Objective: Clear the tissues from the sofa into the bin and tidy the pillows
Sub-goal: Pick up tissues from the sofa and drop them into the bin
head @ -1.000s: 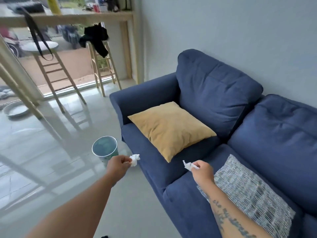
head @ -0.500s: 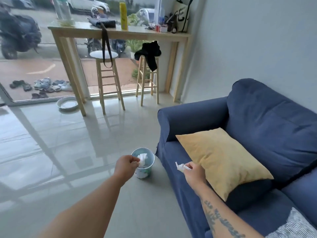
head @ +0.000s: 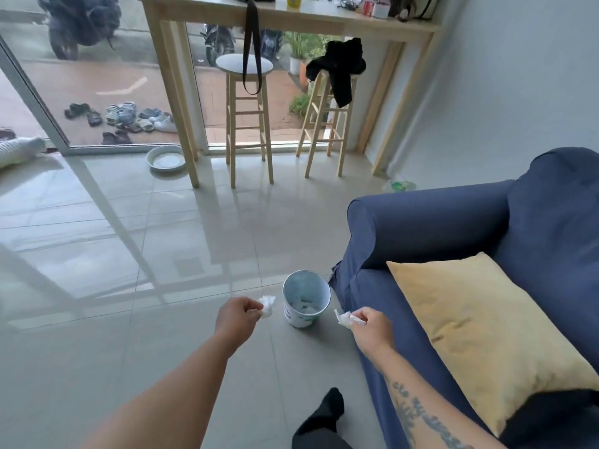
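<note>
Floor: pale grey glossy tiled floor [head: 162, 335] is carrying the bin and reflecting the window frame.
Sofa: dark blue fabric sofa [head: 431, 228] is occupying the right side, its rounded arm standing just beside the bin.
Counter: tall light wooden counter [head: 291, 19] is standing against the glass at the far end, with two wooden stools beneath it and a black strap hanging over its edge.
Pillow: mustard yellow square pillow [head: 492, 332] is lying flat on the sofa seat, one corner pointing toward the sofa arm.
Bin: small round light blue metal bin [head: 306, 304] is standing upright on the floor between the two hands, with crumpled white paper lying at its bottom.
Left hand: left hand [head: 238, 319] is hovering left of the bin, fingers closed and pinching the left crumpled white tissue [head: 267, 306], which is hanging above the floor just beside the bin rim, not over the opening.
Right hand: right hand [head: 369, 325] is hovering right of the bin, in front of the sofa edge, fingers closed and pinching the right crumpled white tissue [head: 344, 319], which is sitting just outside the bin wall.
Foot: black-socked foot [head: 324, 413] is resting on the floor below the bin.
</note>
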